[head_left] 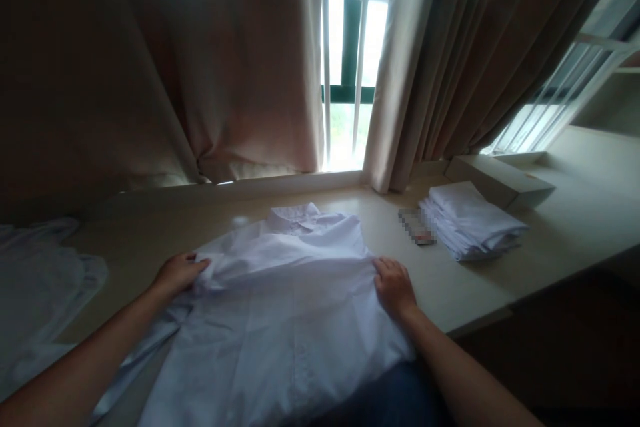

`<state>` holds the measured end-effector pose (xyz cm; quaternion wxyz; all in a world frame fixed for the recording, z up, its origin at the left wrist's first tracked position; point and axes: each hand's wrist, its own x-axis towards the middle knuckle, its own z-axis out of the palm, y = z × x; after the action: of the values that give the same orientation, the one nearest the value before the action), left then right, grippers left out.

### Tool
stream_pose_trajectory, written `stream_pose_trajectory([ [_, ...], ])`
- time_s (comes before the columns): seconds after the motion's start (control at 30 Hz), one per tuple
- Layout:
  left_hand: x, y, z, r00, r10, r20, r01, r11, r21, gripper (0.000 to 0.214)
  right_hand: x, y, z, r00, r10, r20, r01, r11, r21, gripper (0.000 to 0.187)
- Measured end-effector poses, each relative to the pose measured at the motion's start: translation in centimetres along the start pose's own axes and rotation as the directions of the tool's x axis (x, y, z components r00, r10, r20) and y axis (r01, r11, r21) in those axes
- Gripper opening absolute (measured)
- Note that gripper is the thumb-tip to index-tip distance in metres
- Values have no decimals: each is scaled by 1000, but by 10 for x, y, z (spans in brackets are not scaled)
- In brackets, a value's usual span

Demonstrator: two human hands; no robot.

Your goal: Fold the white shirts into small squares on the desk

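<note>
Head view: left hand (177, 272) and right hand (395, 285) pinch a spread-out shirt (300, 293); right of them, folded clothes (473, 220) look done.

Both hands (176, 273) (395, 285) grip a spread white shirt (295, 313).

Dim interior, glare at window (351, 47)

Pretty dim in here tbh, with heavy brownish curtains (250, 73) hanging along the back of a long pale counter (470, 287) and bright daylight coming through 2 gaps at the barred windows (353, 47).
</note>
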<state>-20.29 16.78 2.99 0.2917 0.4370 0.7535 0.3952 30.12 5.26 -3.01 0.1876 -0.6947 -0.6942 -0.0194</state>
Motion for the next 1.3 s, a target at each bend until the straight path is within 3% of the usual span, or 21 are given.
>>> stream_pose_trajectory([
  [0.1, 0, -15, -2, 990, -20, -142, 58, 960, 273, 41, 0, -1, -1, 1000, 0, 5, 0, 1000, -10, 43],
  [0.23, -10, -17, 9, 969, 161, -186, -50, 871, 489, 45, -2, 0, -1, 1000, -11, -12, 11, 1000, -12, 41],
  [0.33, -26, -5, 33, 930, 359, -79, -257, 788, 559, 45, 0, 4, 0, 1000, -5, -16, 5, 1000, 6, 37],
  [0.4, -40, 9, 56, 880, 472, 51, -415, 712, 566, 41, 7, 5, 0, 998, 56, -3, -56, 998, 32, 31],
  [0.47, -53, 28, 85, 790, 571, 224, -587, 598, 546, 37, 17, 5, 1, 987, 158, 14, -159, 984, 75, 30],
  [0.57, -62, 64, 139, 688, 618, 380, -717, 500, 486, 33, 36, 0, 3, 962, 272, 34, -274, 954, 124, 38],
  [0.67, -57, 107, 202, 622, 621, 476, -780, 445, 440, 35, 46, -4, 9, 951, 308, 41, -311, 942, 125, 29],
  [0.8, -38, 159, 281, 570, 577, 585, -822, 403, 403, 45, 42, -1, 20, 958, 285, -29, -277, 947, 163, 24],
  [0.93, -19, 185, 336, 520, 497, 694, -850, 379, 365, 52, 37, 4, 26, 952, 283, -114, -251, 938, 238, 21],
  [1.1, -10, 197, 369, 454, 373, 809, -868, 388, 309, 54, 42, 3, 23, 947, 300, -118, -258, 925, 279, 24],
  [1.3, -9, 207, 378, 439, 268, 857, -831, 483, 275, 74, 46, 2, 23, 933, 346, -100, -298, 899, 321, 19],
])
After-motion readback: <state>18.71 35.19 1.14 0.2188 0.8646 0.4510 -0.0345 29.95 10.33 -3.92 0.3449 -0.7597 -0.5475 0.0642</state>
